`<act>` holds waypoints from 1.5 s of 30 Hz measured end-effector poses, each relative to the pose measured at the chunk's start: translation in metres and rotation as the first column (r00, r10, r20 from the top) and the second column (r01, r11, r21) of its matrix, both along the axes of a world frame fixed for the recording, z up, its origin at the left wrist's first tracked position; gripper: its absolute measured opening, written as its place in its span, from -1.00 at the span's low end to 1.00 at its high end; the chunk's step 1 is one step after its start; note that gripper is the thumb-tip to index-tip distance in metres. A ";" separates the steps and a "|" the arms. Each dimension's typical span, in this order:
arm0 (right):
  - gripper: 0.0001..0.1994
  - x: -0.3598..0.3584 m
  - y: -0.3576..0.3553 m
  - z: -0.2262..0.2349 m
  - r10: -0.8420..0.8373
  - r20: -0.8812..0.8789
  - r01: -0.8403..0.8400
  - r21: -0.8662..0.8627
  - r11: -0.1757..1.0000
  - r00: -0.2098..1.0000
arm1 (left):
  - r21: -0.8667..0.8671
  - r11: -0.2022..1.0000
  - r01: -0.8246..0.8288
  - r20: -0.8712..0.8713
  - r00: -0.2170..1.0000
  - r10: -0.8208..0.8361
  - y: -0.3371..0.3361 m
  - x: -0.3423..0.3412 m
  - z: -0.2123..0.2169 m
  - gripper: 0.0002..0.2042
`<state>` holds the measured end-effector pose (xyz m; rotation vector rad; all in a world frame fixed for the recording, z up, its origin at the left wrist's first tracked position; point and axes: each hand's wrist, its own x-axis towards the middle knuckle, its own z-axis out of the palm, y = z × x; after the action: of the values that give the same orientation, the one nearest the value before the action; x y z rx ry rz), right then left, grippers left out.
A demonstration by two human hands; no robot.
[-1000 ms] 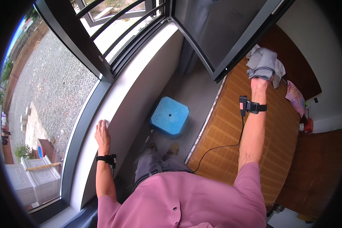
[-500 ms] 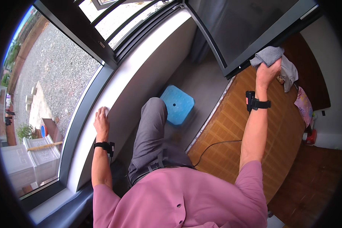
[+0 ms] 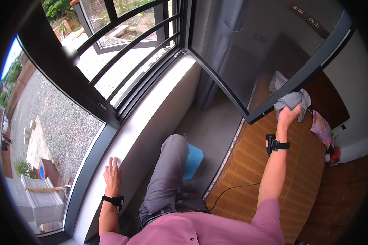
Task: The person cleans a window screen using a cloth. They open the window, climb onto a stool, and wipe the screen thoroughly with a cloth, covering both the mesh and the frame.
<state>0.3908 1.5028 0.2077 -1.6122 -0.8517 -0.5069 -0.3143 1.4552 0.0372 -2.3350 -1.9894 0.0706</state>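
My right hand (image 3: 288, 118) is closed on a folded grey cloth (image 3: 289, 100). The cloth rests against the edge of the dark frame of a window sash (image 3: 315, 63) that swings inward, a little up from its lower corner. On the white window sill (image 3: 151, 98), my left hand (image 3: 111, 177) lies palm down with its fingers stretched out, holding nothing. Each wrist wears a black strap with a small device. The right palm is hidden behind the fingers and cloth.
Below the sash stands a bed with a brown woven mat (image 3: 249, 163), crossed by a black cable (image 3: 233, 189). A blue stool (image 3: 193, 162) is partly hidden by my raised knee. Dark bars (image 3: 131, 51) cross the window opening. A pink patterned pillow (image 3: 321, 128) lies near the headboard.
My view has tilted up, so more of the window and sash shows. The fingers of my left hand are straighter on the sill. My right hand keeps the cloth at the sash edge.
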 end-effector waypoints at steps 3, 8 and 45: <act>-0.57 0.018 0.008 -0.009 -0.033 0.037 0.030 0.088 0.996 0.999 | -0.128 0.989 -0.078 -0.016 0.997 0.076 0.013 -0.001 -0.002 -0.25; -0.59 0.075 0.000 -0.007 -0.087 -0.128 0.080 -0.059 0.995 0.988 | -0.275 0.960 -0.047 -0.006 0.999 0.048 0.016 0.006 0.025 -0.32; -0.61 -0.012 0.026 0.140 -0.224 -0.853 -0.483 -0.462 0.744 0.472 | -0.561 0.497 0.662 0.826 0.409 0.387 0.239 0.344 0.337 -0.57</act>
<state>0.3791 1.5292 0.3475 -2.0683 -0.3061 0.8908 0.0294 1.6943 0.3745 -3.9710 -2.4104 -0.4908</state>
